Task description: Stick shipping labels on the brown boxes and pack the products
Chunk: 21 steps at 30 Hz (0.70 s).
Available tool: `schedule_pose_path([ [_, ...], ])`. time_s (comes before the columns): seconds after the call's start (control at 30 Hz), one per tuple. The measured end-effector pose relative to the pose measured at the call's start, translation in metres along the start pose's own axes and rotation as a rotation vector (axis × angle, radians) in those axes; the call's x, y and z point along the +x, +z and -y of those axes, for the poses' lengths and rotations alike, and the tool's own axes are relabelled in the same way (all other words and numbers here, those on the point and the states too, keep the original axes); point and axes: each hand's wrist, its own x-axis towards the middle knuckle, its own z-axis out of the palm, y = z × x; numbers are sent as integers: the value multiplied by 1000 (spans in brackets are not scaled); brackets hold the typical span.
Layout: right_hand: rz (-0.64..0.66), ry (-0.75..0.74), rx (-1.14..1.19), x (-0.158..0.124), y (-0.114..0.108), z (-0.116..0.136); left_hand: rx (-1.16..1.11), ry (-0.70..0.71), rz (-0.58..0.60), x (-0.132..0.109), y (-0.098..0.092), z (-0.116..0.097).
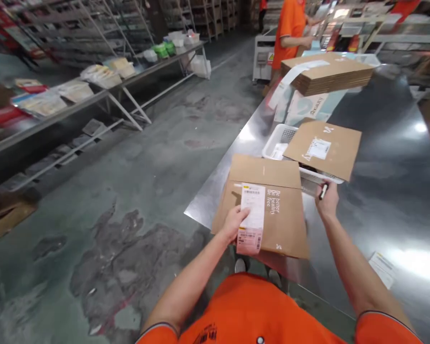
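Left grip (233, 224) flattens a paper label (252, 210) on a corrugated cardboard mailer (284, 224), closure unclear; right grip (327, 200) clamps a slim black marker (323, 191) above the steel bench (390, 200).

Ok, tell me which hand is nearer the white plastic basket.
Right hand, holding a black pen, is just below the front rim of the white plastic basket. Left hand is farther off, on a white label atop a brown cardboard mailer.
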Motion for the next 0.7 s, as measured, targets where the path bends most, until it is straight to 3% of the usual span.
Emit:
schedule_pose_path([
  [0.1,118,11,-195,-5,-31,-49,-36,-29,9,-13,4,8],
  [0.17,217,-18,-187,-12,-39,-50,-15,-14,37,-20,12,11],
  [0.23,211,-109,-189,-21,-39,-26,13,9,76,-26,23,12],
  [0.3,192,-302,-140,-31,-36,15,35,22,112,-33,36,11],
  [0.37,327,-557,-28,-44,-33,59,53,18,130,-40,48,10],
  [0.43,489,-680,41,-55,-27,92,79,2,141,-49,57,11],
  [0.5,693,-615,92,-59,-19,108,103,-7,138,-59,62,14],
  [0.57,855,-428,180,-54,-10,108,115,-14,111,-71,60,20],
  [0.63,874,-243,294,-40,-1,100,111,-36,70,-85,54,27],
  [0.7,773,-131,371,-22,8,91,104,-88,44,-102,45,35],
])
